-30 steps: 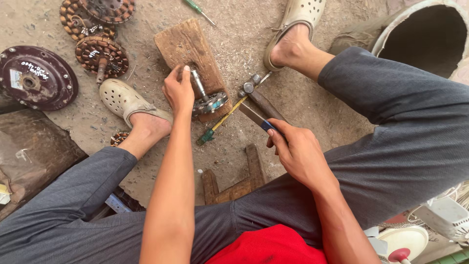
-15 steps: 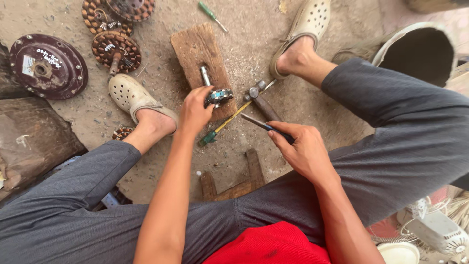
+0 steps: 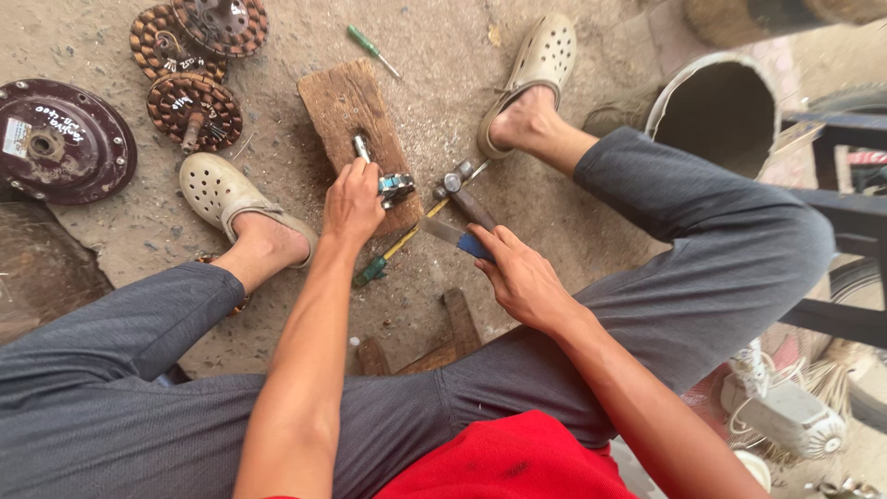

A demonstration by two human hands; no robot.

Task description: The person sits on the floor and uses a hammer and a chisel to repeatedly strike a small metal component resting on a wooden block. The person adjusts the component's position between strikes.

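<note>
Outdoors | dusty concrete floor | left hand fingers grip metal part on wood block | right hand fingers grip blue-handled tool

Two bare hands, the left and the right, work over one weathered wooden block on the ground, between two cream perforated clogs. Around them lie two green-handled screwdrivers, two rusty copper-wound coil rings, two dark round metal covers, one hammer and one grey cylindrical bucket.
</note>
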